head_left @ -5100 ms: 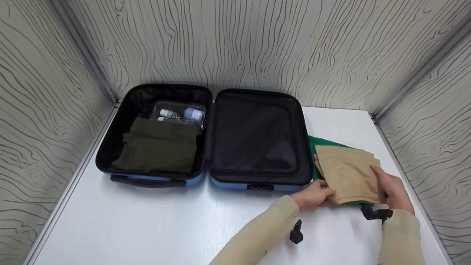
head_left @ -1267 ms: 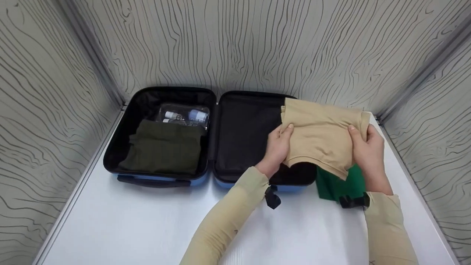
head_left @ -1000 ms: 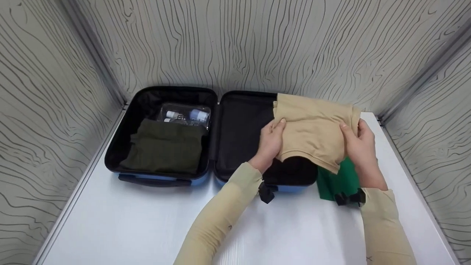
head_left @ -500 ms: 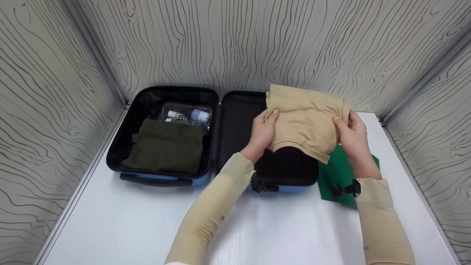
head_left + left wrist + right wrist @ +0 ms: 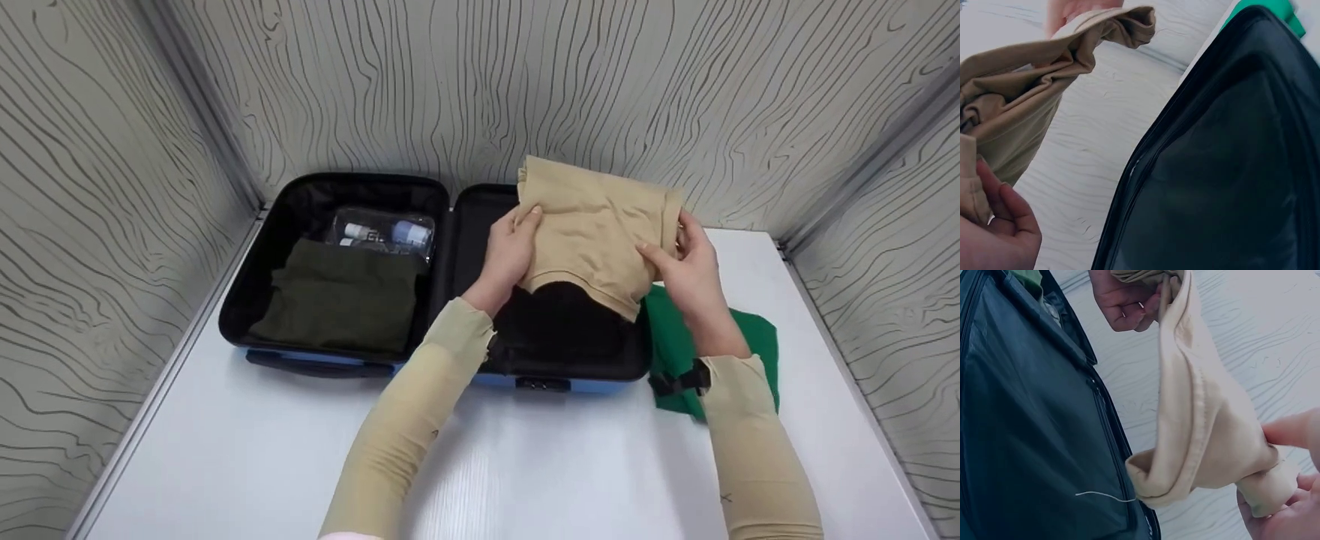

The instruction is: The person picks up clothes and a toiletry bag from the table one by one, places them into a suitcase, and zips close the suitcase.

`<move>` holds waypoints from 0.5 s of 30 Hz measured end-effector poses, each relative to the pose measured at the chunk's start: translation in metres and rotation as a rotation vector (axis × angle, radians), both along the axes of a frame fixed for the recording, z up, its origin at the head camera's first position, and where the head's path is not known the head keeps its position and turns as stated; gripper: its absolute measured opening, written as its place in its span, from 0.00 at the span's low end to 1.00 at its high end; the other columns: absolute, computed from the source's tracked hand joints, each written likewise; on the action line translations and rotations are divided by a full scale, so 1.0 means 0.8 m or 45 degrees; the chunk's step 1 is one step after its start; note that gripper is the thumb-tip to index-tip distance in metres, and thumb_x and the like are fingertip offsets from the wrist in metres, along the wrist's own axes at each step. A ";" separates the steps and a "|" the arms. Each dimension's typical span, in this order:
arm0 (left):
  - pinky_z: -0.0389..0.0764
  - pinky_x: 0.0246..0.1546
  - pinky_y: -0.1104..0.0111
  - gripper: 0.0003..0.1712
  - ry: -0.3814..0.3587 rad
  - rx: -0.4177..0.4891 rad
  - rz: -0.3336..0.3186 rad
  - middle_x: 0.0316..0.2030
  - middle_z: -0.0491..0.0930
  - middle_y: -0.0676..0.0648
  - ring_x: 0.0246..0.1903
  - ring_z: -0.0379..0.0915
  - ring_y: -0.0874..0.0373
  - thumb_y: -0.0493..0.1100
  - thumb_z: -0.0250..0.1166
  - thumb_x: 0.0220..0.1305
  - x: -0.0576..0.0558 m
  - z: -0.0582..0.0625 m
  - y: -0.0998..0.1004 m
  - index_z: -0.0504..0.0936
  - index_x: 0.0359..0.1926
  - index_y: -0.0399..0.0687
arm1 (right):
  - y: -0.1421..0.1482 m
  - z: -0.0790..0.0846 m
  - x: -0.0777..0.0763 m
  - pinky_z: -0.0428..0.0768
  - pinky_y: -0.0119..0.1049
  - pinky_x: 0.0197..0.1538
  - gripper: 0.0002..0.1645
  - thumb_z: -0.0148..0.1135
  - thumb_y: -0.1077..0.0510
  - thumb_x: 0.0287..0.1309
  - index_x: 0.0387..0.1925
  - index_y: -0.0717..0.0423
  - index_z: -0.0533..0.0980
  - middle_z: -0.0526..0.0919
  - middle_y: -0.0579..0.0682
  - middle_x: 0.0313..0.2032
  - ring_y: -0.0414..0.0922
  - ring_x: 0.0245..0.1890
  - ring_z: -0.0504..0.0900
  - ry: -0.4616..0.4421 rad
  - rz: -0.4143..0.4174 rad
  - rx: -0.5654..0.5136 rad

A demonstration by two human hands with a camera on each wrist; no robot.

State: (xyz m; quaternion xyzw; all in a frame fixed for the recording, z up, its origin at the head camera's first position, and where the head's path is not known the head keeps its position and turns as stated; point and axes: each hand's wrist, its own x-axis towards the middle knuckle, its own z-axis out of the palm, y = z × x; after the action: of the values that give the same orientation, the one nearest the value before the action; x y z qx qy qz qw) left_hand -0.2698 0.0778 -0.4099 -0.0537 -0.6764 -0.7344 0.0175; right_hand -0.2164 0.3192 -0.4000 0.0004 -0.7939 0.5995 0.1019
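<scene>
Holding the folded tan garment (image 5: 592,225) up in both hands seems to be the step at hand: in the head view it overlaps the right-hand half of the open suitcase (image 5: 570,341), and the wrist views show it lifted clear. The left hand (image 5: 512,244) pinches one side edge between thumb and fingers; the right hand (image 5: 691,274) grips the opposite side, thumb on top, fingers curled beneath. The cloth sags and wrinkles between them, so the next move probably calls for both hands travelling together, kept level, lest the folds slip open. In the suitcase's left half, a dark green garment (image 5: 341,300) lies in front of a clear pouch (image 5: 382,229); a green cloth (image 5: 759,337) rests on the bench (image 5: 570,465).
</scene>
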 end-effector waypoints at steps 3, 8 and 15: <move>0.75 0.51 0.71 0.19 -0.016 0.023 -0.016 0.47 0.85 0.50 0.47 0.79 0.60 0.47 0.58 0.78 -0.002 0.003 -0.012 0.82 0.61 0.43 | -0.010 -0.003 -0.002 0.83 0.30 0.44 0.46 0.62 0.58 0.72 0.81 0.55 0.49 0.68 0.62 0.69 0.50 0.57 0.77 0.012 -0.002 -0.025; 0.75 0.53 0.71 0.21 -0.018 0.087 -0.061 0.50 0.84 0.49 0.48 0.79 0.60 0.45 0.58 0.77 -0.004 0.009 -0.034 0.80 0.64 0.43 | -0.025 -0.008 -0.004 0.82 0.29 0.43 0.40 0.61 0.58 0.73 0.78 0.60 0.56 0.75 0.64 0.63 0.41 0.47 0.81 0.028 -0.049 -0.032; 0.78 0.48 0.67 0.21 -0.028 0.063 -0.110 0.46 0.85 0.45 0.43 0.81 0.56 0.47 0.57 0.78 -0.009 0.015 -0.066 0.80 0.63 0.42 | -0.049 -0.015 -0.009 0.80 0.28 0.45 0.31 0.60 0.62 0.72 0.72 0.65 0.64 0.80 0.65 0.58 0.39 0.45 0.82 0.066 -0.104 -0.097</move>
State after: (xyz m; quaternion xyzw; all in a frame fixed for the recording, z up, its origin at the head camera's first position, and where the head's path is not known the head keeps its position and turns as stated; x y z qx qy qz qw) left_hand -0.2772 0.0246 -0.3979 -0.0743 -0.6553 -0.7514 -0.0205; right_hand -0.2233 0.2796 -0.4118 -0.0204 -0.7670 0.6242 0.1470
